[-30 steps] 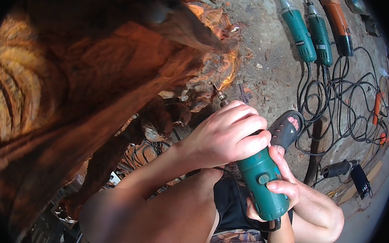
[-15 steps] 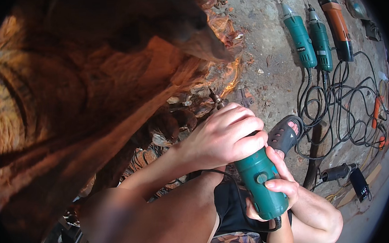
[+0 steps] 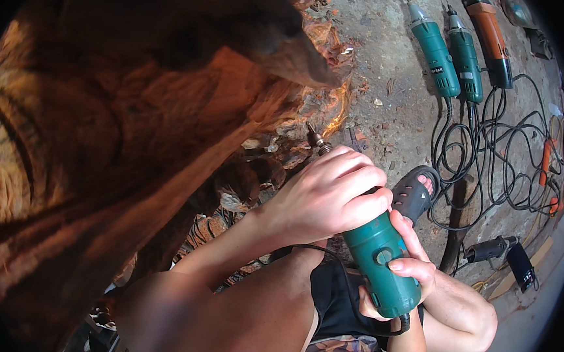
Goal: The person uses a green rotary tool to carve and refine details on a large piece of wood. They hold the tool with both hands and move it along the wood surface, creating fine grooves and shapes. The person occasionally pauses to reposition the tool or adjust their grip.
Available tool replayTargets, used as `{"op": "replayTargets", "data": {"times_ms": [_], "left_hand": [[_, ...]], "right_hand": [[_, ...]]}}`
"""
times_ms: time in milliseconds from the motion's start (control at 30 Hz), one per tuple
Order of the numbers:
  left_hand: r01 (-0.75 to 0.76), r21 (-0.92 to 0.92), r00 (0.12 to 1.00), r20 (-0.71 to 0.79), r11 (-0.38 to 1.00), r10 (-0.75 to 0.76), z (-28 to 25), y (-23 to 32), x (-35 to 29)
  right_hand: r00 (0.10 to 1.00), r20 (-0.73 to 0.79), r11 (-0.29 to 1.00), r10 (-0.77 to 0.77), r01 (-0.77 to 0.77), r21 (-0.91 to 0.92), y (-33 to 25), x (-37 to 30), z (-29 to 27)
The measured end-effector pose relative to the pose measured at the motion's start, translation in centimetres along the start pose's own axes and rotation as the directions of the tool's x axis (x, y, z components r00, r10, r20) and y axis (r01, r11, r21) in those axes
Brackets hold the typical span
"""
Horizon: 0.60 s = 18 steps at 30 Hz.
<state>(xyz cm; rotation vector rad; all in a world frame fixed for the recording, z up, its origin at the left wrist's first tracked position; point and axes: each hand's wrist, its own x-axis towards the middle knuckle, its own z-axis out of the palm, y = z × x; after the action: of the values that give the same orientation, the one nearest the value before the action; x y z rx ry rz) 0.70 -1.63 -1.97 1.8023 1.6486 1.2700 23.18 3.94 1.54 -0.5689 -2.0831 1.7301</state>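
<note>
A green electric die grinder (image 3: 381,260) slants across my lap, its collet and thin bit (image 3: 317,138) pointing up and away toward the wood. Around its front end wraps my left hand (image 3: 335,188), knuckles up and fingers closed. My right hand (image 3: 414,265) grips the rear of the body near the cord, with the thumb beside a round cap on the housing. A big reddish-brown carved wood piece (image 3: 180,118) fills the left and top. The bit appears apart from the large wood surface, over wood pieces at its base.
On the concrete floor (image 3: 384,51) at the far right lie two more green die grinders (image 3: 435,57) (image 3: 466,62) and an orange-and-black power tool (image 3: 489,37). Tangled black cords (image 3: 484,162) spread below them. My sandalled foot (image 3: 416,194) stands beside the grinder. Another dark tool (image 3: 487,250) lies lower right.
The die grinder and both hands have shifted slightly to the right. My grip looks the same, and the surroundings stay in place.
</note>
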Motion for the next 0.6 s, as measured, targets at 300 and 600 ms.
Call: {"op": "replayTargets", "data": {"times_ms": [300, 600], "left_hand": [[-0.007, 0.015, 1.000, 0.003, 1.000, 0.007, 0.1, -0.1, -0.1], [0.005, 0.006, 1.000, 0.015, 1.000, -0.005, -0.2, 0.0, -0.1]], "right_hand": [[1.000, 0.011, 0.999, 0.015, -0.015, -0.046, -0.2, 0.0, -0.1], [1.000, 0.019, 1.000, -0.014, 0.013, 0.021, 0.1, 0.8, -0.1]]}}
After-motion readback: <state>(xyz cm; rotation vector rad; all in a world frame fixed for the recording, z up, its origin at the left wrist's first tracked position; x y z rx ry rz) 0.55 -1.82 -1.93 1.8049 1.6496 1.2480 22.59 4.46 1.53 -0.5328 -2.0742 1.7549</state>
